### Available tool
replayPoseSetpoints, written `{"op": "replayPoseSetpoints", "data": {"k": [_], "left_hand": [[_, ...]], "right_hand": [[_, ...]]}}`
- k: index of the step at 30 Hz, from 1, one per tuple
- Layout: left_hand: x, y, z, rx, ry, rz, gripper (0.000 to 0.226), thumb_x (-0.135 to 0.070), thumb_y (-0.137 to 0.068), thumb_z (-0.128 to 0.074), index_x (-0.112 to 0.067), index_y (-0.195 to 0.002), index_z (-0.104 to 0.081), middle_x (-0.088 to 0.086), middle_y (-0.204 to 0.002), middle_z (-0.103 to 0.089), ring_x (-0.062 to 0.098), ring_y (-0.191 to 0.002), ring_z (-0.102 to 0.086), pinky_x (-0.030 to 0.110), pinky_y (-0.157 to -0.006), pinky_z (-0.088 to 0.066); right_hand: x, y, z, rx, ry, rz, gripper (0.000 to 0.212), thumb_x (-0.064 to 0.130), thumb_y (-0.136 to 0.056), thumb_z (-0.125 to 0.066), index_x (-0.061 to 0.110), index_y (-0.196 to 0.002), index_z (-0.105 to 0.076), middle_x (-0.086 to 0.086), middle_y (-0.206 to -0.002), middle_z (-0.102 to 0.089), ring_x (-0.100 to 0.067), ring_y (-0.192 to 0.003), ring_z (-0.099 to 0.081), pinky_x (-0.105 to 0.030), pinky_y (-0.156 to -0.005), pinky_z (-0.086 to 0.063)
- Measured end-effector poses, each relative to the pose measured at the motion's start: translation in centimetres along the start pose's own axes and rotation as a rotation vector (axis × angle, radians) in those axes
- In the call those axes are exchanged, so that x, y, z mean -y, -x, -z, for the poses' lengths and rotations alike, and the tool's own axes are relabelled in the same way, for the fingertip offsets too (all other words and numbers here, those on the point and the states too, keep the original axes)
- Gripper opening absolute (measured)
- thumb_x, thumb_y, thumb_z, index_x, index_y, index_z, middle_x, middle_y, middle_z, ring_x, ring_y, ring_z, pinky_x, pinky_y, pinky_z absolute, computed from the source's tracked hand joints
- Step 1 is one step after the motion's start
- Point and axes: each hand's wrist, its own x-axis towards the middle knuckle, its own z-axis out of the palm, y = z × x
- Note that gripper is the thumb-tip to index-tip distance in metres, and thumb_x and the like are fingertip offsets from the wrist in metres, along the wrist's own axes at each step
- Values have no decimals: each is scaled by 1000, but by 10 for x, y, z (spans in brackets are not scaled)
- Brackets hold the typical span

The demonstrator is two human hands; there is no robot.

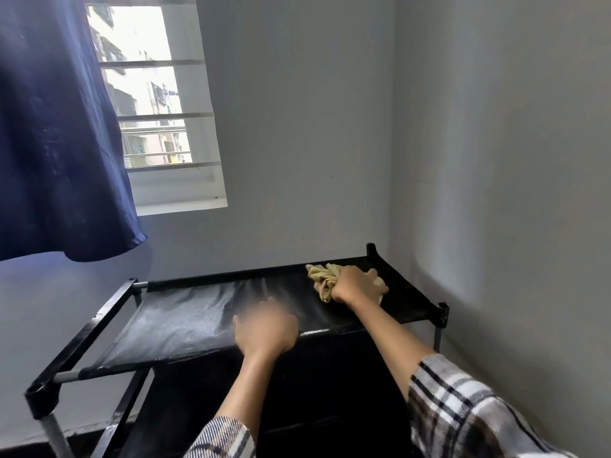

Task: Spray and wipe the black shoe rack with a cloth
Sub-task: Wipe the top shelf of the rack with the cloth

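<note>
The black shoe rack [185, 319] stands in the room's corner, its fabric top shelf dusty grey on the left half and darker on the right. My right hand [355, 285] grips a bunched yellow-green cloth [324, 276] and presses it on the shelf's far right part. My left hand [266, 328], blurred, rests palm down on the shelf's front edge near the middle and holds nothing. No spray bottle is in view.
Grey walls close in behind and to the right of the rack. A dark blue curtain [56, 127] hangs at the upper left beside a barred window [155, 104]. The rack's corner posts [441, 314] stick up at the shelf's ends.
</note>
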Motion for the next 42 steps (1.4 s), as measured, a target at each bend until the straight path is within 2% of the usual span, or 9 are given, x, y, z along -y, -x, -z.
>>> {"op": "replayPoseSetpoints", "data": {"k": [6, 11, 13, 16, 21, 25, 31, 37, 42], "left_hand": [[-2, -3, 2, 25, 2, 41, 63, -25, -88, -26, -12, -150, -17, 9, -153, -28, 26, -142, -22, 45, -117, -6], [2, -6, 5, 45, -16, 43, 59, -26, -89, -28, -13, -146, -27, 10, -148, -38, 28, -138, -32, 48, -116, -10], [2, -6, 5, 56, -18, 23, 56, -29, -92, -26, -13, -146, -26, 11, -150, -35, 28, -139, -29, 49, -116, -9], [2, -5, 6, 74, -13, 16, 57, -30, -95, -23, -13, -149, -18, 11, -154, -26, 26, -143, -22, 50, -117, -4], [-29, -2, 6, 41, -38, 96, 56, -33, -95, -26, -6, -144, -26, 10, -152, -29, 25, -142, -21, 49, -117, -5], [-79, -2, -7, -49, -5, -140, 56, -31, -95, -24, -6, -145, -24, 8, -152, -29, 24, -143, -18, 48, -116, 0], [-70, -10, -25, 21, 30, -192, 56, -31, -98, -15, -14, -151, -10, 2, -158, -12, 21, -146, -5, 43, -118, 5], [-69, -14, -27, 67, -16, -215, 53, -31, -98, -15, -17, -150, -15, 0, -159, -10, 20, -146, -4, 43, -118, 4], [-69, -9, -26, 28, -6, -228, 53, -30, -98, -16, -17, -149, -20, 0, -158, -14, 20, -146, -7, 43, -118, 4]], "right_hand": [[45, -3, -20, 87, 123, 356, 49, 34, -84, -59, 22, -130, -47, -2, -137, -44, -33, -131, -27, -57, -101, -28], [13, 10, 8, 274, 164, 554, 23, 21, -85, -53, 30, -106, -58, -6, -115, -59, -25, -121, -40, -51, -105, -20], [-12, 13, 29, 364, 177, 588, 24, 15, -86, -51, 26, -105, -60, -8, -111, -63, -23, -107, -51, -42, -97, -33], [-48, 13, 53, 427, 114, 560, 20, 9, -88, -52, 10, -105, -62, -13, -105, -66, -23, -89, -59, -32, -75, -43], [-71, 15, 49, 269, 111, 546, 9, 23, -91, -52, 20, -98, -56, -5, -102, -63, -28, -99, -57, -37, -83, -45], [-71, 11, 38, 194, 88, 501, 13, 20, -89, -50, 31, -95, -54, -2, -99, -60, -28, -103, -53, -35, -77, -36], [-63, -33, 20, 97, 72, 390, 29, 23, -94, -47, 26, -121, -55, -5, -120, -59, -29, -118, -47, -41, -97, -37], [-37, -97, 11, 114, 165, 355, 45, 1, -90, -46, 14, -133, -47, -14, -132, -52, -33, -128, -42, -49, -114, -14], [-41, -100, 17, 187, 112, 412, 39, 7, -92, -47, 14, -130, -51, -14, -128, -56, -31, -116, -52, -40, -102, -39]]}}
